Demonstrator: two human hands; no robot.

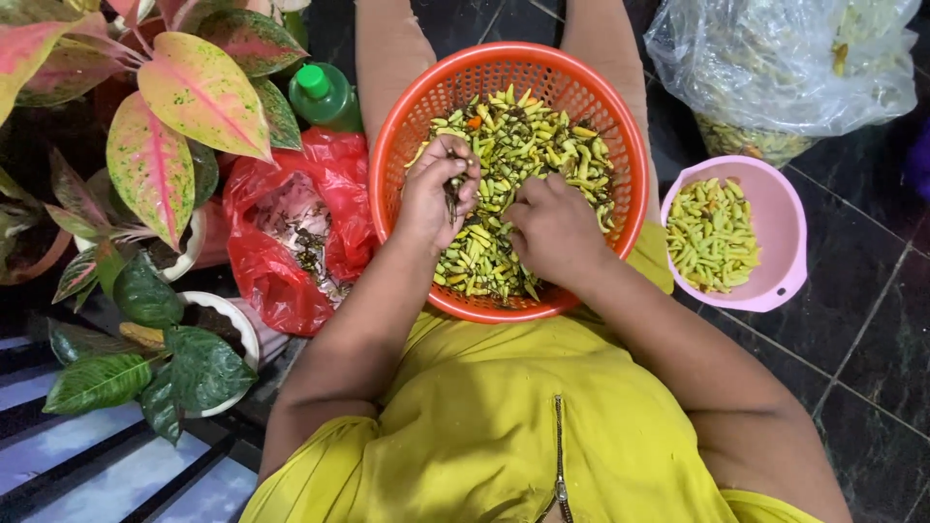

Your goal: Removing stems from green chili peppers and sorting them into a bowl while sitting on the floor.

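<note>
An orange plastic basket rests on my lap, filled with small green and yellow chillies. My left hand lies over the chillies at the basket's left side, fingers closed around a bunch of dark chilli stems. My right hand is curled among the chillies near the basket's middle, its fingertips hidden, pinching at one chilli. A pink bowl to the right holds stemless chillies.
A red plastic bag with stem scraps lies left of the basket. Potted plants with pink-green leaves and a green bottle stand at the left. A clear bag of chillies sits top right on the dark tiled floor.
</note>
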